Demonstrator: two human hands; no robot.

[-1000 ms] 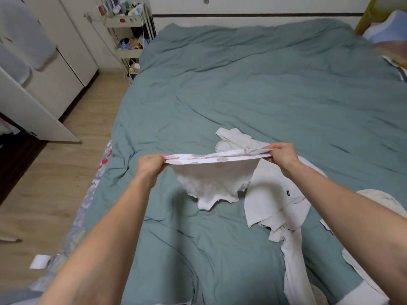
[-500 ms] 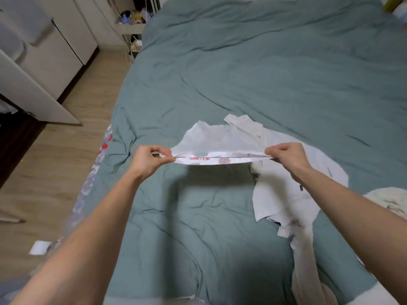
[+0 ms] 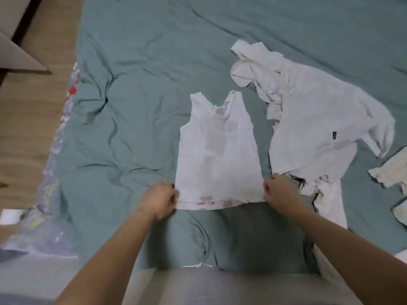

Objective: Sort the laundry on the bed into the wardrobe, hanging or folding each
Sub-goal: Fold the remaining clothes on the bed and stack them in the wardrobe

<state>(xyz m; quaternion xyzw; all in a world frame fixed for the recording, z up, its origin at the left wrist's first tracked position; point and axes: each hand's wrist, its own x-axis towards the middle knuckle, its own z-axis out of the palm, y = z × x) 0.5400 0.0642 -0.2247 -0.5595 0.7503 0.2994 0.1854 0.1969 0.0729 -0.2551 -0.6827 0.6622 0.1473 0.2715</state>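
Small white tank top, spread flat on teal bed cover, straps pointing away. Left hand pinching its near-left hem corner, knuckles up; right hand pinching near-right corner, forearms extended. Crumpled white shirt just right of tank top.

Both forearms bare, extended forward and down from bottom of frame, converging slightly. Left hand: fingers curled, knuckles up, pinching left hem corner of small white tank top, thumb side facing inward. Right hand: fingers curled, pinching right hem corner, back of hand up. Hands level with each other, well apart, hem stretched between them. Wrists roughly straight. Fingertips hidden under curl.
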